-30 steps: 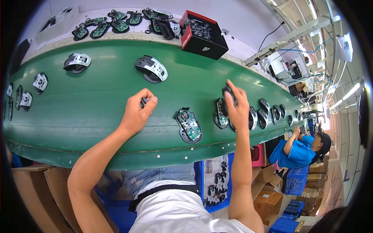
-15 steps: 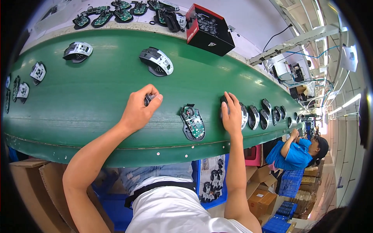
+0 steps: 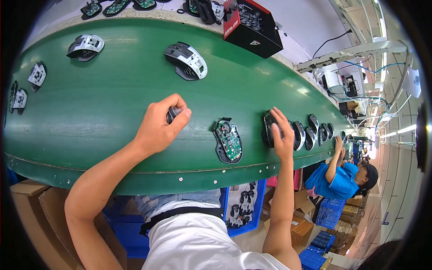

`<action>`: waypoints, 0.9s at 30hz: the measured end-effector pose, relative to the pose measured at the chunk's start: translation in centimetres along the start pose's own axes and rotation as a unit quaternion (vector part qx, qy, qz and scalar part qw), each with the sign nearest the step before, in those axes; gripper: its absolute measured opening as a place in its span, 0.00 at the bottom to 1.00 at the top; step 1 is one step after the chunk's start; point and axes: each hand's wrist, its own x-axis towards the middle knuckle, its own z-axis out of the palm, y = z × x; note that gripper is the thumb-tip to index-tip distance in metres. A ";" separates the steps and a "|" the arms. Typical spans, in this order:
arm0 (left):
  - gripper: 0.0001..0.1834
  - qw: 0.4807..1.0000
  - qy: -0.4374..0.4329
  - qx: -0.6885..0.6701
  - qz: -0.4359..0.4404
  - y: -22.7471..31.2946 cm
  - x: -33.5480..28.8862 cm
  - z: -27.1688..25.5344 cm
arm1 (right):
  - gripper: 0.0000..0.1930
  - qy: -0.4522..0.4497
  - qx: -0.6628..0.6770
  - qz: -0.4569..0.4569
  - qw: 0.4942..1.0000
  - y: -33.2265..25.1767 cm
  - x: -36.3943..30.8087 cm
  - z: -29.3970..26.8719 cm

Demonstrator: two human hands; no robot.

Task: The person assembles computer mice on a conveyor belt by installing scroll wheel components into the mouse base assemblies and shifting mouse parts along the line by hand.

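Note:
My left hand (image 3: 163,123) is closed around a small dark part (image 3: 171,115), mostly hidden by the fingers, above the green conveyor belt. My right hand (image 3: 284,138) has its fingers stretched out and lies over the right side of a black computer mouse (image 3: 267,128); whether it presses on it I cannot tell. Between my hands, a mouse base with a green circuit board (image 3: 228,141) lies board side up on the belt. Farther off lies a grey-and-white mouse shell (image 3: 186,61).
More mouse shells (image 3: 85,47) lie at the left. Several mice (image 3: 299,136) line the belt to the right. A black-and-red box (image 3: 254,29) stands on the far ledge. Below the belt is a blue crate (image 3: 258,211) of parts. A co-worker in blue (image 3: 335,180) sits farther right.
My right hand has shifted right, uncovering more of the black mouse. My left hand keeps its grip in nearly the same place. The co-worker's hands have moved farther over the belt. The view has shifted slightly.

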 end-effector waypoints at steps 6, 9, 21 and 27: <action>0.13 0.999 -0.010 -0.003 -0.035 -0.2 -0.2 -0.4 | 0.20 -0.033 -0.140 -0.018 0.989 -0.4 -0.5 0.8; 0.13 0.999 -0.009 -0.007 -0.029 -0.3 -0.2 -0.3 | 0.20 -0.015 -0.139 -0.025 0.990 0.2 -0.9 1.4; 0.13 1.000 0.004 -0.007 -0.013 -0.3 -0.4 -0.8 | 0.20 0.021 -0.178 -0.044 0.983 0.3 -0.9 2.6; 0.13 1.000 0.007 0.002 0.015 -0.7 -0.5 -0.8 | 0.21 0.041 -0.145 -0.041 0.988 -0.3 -1.2 2.7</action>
